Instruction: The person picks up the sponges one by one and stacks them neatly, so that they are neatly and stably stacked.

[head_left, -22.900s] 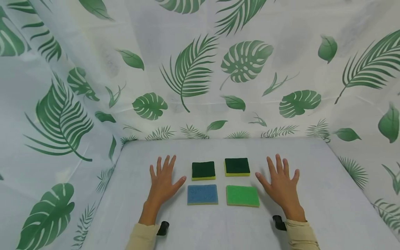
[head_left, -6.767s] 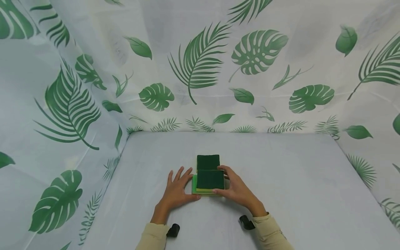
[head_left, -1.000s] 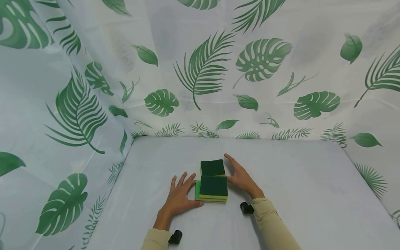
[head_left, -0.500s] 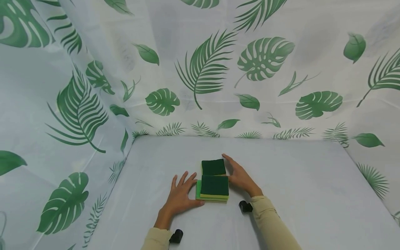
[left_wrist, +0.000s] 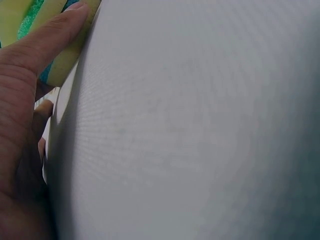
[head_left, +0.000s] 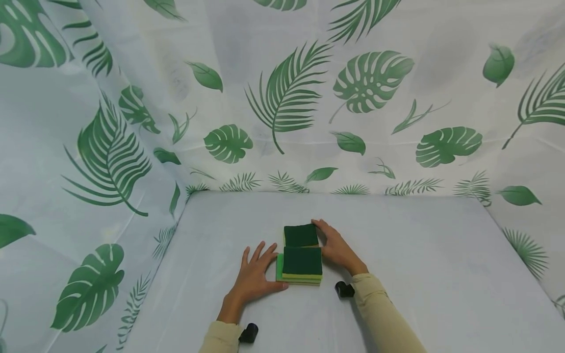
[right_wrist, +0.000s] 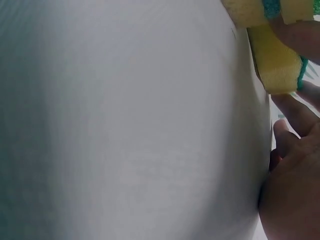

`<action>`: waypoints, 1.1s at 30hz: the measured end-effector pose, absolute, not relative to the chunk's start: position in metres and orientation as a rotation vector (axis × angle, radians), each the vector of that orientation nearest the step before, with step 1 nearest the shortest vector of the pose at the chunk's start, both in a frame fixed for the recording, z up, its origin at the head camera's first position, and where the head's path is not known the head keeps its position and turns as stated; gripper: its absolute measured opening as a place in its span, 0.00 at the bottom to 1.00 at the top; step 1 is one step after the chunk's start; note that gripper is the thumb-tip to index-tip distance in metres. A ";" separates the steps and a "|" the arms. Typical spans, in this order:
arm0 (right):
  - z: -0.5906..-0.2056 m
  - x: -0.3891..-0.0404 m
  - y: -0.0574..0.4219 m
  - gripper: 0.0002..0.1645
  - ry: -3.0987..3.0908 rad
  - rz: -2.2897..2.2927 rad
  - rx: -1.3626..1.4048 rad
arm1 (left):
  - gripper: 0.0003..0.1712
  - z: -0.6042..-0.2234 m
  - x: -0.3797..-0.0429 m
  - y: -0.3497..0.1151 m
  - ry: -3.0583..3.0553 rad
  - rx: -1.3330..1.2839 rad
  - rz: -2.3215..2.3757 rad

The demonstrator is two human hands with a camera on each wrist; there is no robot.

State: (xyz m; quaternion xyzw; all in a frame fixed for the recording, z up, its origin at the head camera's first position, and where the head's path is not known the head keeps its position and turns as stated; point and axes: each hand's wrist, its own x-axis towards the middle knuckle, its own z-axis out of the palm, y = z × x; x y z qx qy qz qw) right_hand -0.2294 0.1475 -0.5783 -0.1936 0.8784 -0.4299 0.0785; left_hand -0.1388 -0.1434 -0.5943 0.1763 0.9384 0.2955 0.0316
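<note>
A sponge [head_left: 302, 261] with a dark green scouring face and yellow body tops a stack in the middle of the table. Under it, shifted slightly left, lies a bright green sponge [head_left: 280, 267]; a blue-faced sponge [left_wrist: 46, 73] is lowest, visible in the left wrist view. My left hand [head_left: 251, 280] holds the stack's left end, thumb at the front edge, index finger at the back corner. Directly behind the stack sits another dark green and yellow sponge [head_left: 301, 236]. My right hand [head_left: 339, 249] grips its right end, index finger at the far corner, thumb near the stack.
The white table [head_left: 419, 274] extends to both sides and in front. Behind it hangs a leaf-patterned curtain [head_left: 309, 157], which also covers the sides. Black wrist cameras [head_left: 249, 333] sit below both wrists.
The sponges lay apart at first; three are now stacked. At 6.8 s my right hand held the top one; since then it has moved to the rear sponge, its index finger drawing in.
</note>
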 end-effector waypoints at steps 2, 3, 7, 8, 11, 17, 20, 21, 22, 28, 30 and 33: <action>-0.579 -0.231 0.147 0.51 2.641 -1.280 -0.588 | 0.52 -0.595 -0.139 -0.144 2.889 0.540 0.904; -0.579 -0.231 0.147 0.51 2.647 -1.278 -0.592 | 0.52 -0.595 -0.139 -0.144 2.887 0.537 0.904; -0.578 -0.230 0.147 0.52 2.654 -1.293 -0.566 | 0.52 -0.592 -0.138 -0.143 2.871 0.527 0.931; -0.578 -0.229 0.148 0.53 2.652 -1.302 -0.554 | 0.52 -0.591 -0.138 -0.143 2.868 0.526 0.939; -0.576 -0.227 0.148 0.53 2.647 -1.336 -0.520 | 0.52 -0.589 -0.137 -0.143 2.863 0.526 0.964; -0.571 -0.226 0.149 0.52 2.649 -1.366 -0.501 | 0.52 -0.587 -0.136 -0.142 2.859 0.525 0.974; -0.569 -0.226 0.150 0.52 2.644 -1.377 -0.483 | 0.52 -0.586 -0.135 -0.142 2.859 0.527 0.975; -0.568 -0.226 0.150 0.52 2.641 -1.379 -0.476 | 0.52 -0.586 -0.135 -0.142 2.859 0.527 0.975; -0.567 -0.225 0.151 0.52 2.633 -1.387 -0.464 | 0.52 -0.586 -0.135 -0.142 2.859 0.527 0.973; -0.565 -0.224 0.151 0.53 2.609 -1.417 -0.432 | 0.52 -0.587 -0.135 -0.142 2.863 0.521 0.960; -0.565 -0.223 0.151 0.53 2.609 -1.421 -0.429 | 0.53 -0.587 -0.135 -0.142 2.863 0.521 0.958; -0.563 -0.222 0.150 0.54 2.596 -1.437 -0.417 | 0.54 -0.587 -0.135 -0.142 2.860 0.518 0.945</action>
